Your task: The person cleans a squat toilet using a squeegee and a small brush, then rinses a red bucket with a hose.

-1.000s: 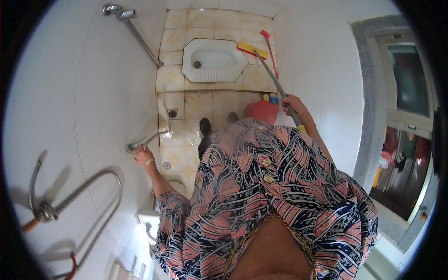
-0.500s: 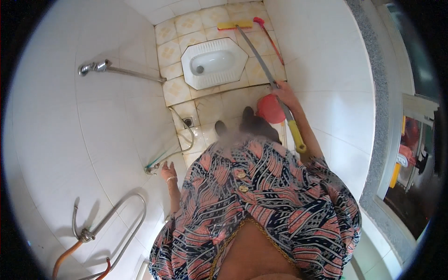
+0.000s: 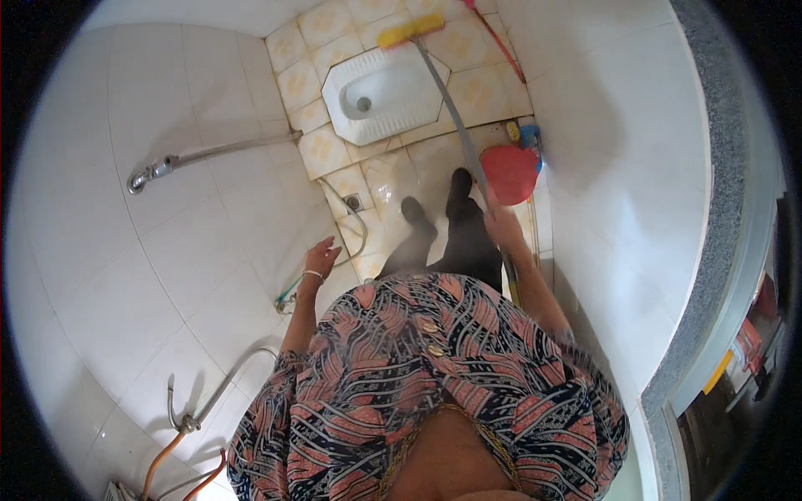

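Note:
My right hand (image 3: 504,227) is closed around the grey pole of a long-handled floor brush (image 3: 452,107). The brush's yellow head (image 3: 411,32) rests at the far rim of the white squat toilet (image 3: 380,130), and its lower grip end is mostly hidden by my forearm and shirt. My left hand (image 3: 322,257) is held out on the left with its fingers apart and nothing in it. Nearest to it are a thin hose (image 3: 361,234) and a low wall tap (image 3: 284,302). Just beyond my right hand sits a red plastic bucket (image 3: 509,177).
A red-handled brush (image 3: 499,46) leans along the far right wall. Blue and yellow packages (image 3: 531,139) stand behind the bucket. A metal pipe with a valve (image 3: 150,174) juts from the left wall. A floor drain (image 3: 353,202) lies near my feet; a grey stone door edge (image 3: 718,150) is at right.
My right hand has drawn the brush back toward me, its head now at the toilet's far rim. My left hand has lifted away from the wall tap. The view has shifted, showing more of my legs.

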The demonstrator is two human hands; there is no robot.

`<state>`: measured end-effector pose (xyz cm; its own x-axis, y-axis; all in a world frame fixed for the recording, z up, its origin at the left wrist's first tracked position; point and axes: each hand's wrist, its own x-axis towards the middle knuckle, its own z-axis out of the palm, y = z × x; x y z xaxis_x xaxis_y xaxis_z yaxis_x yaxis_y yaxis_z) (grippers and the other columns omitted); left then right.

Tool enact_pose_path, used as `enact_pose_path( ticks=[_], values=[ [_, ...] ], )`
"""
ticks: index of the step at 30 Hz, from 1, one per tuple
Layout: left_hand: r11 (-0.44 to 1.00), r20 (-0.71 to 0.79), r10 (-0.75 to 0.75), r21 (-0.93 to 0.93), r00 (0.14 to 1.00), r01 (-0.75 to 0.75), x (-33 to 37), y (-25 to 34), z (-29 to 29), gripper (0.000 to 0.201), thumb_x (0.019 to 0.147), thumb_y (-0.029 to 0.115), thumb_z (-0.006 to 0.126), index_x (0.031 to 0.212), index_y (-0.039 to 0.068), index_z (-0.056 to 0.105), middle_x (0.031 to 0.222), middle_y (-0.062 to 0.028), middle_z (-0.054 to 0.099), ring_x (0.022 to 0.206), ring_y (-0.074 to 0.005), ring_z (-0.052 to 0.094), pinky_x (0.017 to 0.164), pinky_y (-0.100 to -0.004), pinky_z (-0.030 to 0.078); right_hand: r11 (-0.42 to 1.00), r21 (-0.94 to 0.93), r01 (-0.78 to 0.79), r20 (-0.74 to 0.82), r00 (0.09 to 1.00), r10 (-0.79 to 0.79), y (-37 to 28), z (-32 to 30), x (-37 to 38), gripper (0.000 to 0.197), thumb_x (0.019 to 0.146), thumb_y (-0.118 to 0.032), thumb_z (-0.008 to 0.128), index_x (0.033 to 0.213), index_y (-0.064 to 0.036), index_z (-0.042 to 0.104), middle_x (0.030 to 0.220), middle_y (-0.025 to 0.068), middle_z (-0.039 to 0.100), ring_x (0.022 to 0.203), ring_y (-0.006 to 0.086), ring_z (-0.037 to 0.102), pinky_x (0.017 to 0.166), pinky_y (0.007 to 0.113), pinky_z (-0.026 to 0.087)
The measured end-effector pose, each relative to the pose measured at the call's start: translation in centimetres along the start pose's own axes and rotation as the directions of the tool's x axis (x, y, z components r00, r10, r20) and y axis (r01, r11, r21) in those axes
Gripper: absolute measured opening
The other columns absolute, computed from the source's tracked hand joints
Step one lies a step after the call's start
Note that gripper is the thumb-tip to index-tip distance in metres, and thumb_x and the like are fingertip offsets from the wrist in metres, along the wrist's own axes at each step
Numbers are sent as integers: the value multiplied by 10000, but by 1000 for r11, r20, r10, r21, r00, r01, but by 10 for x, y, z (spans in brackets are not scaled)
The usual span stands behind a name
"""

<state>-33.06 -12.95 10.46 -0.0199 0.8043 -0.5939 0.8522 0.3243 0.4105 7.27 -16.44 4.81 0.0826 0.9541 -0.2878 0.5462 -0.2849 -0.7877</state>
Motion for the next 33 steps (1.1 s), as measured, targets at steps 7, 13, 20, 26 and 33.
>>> enact_pose_path(
  ticks=[7,13,20,26,33],
  values=[
    [943,204,322,21,924,-333,31,30,34,402,692,288,553,993,26,504,854,-134,561,679,-221,542,649,-291,432,883,226,-412,343,882,323,-42,-23,-157,548,722,-83,433,1229,-104,227,615,200,503,543,284,512,495,312,389],
    [922,306,373,-14,876,-388,11,96,24,349,696,229,546,964,11,499,806,-156,558,704,-265,544,629,-314,428,874,252,-415,382,873,304,-83,-75,-158,636,659,-80,469,1238,-107,205,441,84,403,375,137,390,388,263,337],
    [825,338,532,2,776,-566,4,116,3,331,712,183,539,984,5,476,866,-160,530,779,-299,508,658,-333,413,895,218,-390,256,908,333,-93,-67,-61,605,666,-66,433,1226,-104,208,538,117,460,448,196,482,433,306,398],
    [775,279,614,-40,738,-630,7,104,19,340,719,187,538,1001,8,476,869,-164,530,779,-302,507,653,-337,410,769,556,-314,85,942,323,-65,-26,20,557,655,-39,419,1194,-71,281,498,46,434,360,133,423,348,258,366],
    [735,456,595,24,662,-677,47,128,27,288,766,241,450,971,43,484,971,-137,502,886,-277,474,733,-340,385,462,810,-363,237,921,308,-91,11,14,630,641,4,397,1237,-77,211,452,17,390,318,99,359,302,214,308]
  ],
)
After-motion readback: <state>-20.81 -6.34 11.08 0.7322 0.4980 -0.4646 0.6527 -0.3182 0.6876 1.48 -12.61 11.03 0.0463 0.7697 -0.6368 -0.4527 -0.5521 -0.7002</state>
